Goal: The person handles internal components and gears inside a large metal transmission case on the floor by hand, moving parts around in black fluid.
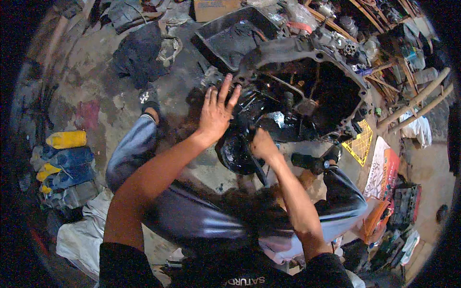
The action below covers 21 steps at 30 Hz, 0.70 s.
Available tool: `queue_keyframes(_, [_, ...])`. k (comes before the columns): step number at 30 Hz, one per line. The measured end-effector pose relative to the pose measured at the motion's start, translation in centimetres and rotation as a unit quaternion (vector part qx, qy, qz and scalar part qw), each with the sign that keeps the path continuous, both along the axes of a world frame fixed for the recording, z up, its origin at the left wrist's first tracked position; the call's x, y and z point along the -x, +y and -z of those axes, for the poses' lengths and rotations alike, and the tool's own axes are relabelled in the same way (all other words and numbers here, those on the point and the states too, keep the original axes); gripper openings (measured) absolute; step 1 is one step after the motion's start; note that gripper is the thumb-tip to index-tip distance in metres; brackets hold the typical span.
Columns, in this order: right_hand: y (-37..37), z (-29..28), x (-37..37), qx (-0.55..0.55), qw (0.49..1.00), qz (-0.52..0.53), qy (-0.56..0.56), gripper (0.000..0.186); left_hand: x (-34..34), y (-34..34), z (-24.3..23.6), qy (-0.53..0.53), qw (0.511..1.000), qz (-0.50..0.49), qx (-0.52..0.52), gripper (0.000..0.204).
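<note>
My left hand (216, 113) rests with fingers stretched apart on the oily left side of a large dark metal casing (278, 56). My right hand (264, 144) is closed at the casing's lower-left part; what its fingers hold is hidden. Just left of and below that hand is a rounded, glossy black oily part (230, 153), with a dark narrow bar reaching downward beside it. Inside the casing are a metal tube and fitting (302, 103) and dark oil-coated surfaces.
A black tray (206, 45) lies behind the casing. Dark cloth (137, 57) and jugs (67, 139) are at left. Wooden poles (413, 101), a yellow crate (357, 141) and assorted parts crowd the right. I sit on the stained floor (86, 81), legs bent around the casing.
</note>
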State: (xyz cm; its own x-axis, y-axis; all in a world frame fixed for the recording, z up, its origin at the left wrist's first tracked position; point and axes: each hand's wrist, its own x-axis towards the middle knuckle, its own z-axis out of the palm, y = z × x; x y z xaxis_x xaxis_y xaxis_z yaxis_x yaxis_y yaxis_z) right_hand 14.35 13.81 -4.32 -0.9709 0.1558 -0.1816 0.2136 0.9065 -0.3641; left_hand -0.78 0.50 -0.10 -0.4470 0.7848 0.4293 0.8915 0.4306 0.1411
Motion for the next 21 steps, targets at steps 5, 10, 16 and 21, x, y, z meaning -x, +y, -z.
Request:
queue_keyframes(5, [1.6, -5.2, 2.3, 0.105, 0.990, 0.000, -0.092, 0.026, 0.2, -0.5, 0.0, 0.019, 1.000, -0.004, -0.014, 0.095])
queue_keyframes(10, [3.7, -0.6, 2.0, 0.035, 0.974, -0.172, -0.140, 0.022, -0.2, 0.1, -0.6, -0.013, 0.999, 0.015, -0.029, 0.092])
queue_keyframes(16, [1.7, -0.3, 0.3, 0.066, 0.992, -0.089, -0.064, 0.025, 0.1, -0.2, -0.3, -0.008, 0.999, 0.013, -0.039, 0.102])
queue_keyframes(21, [3.2, -4.1, 0.0, 0.365, 0.918, 0.127, -0.087, 0.040, 0.5, -1.1, 0.0, 0.011, 0.999, -0.003, -0.031, 0.103])
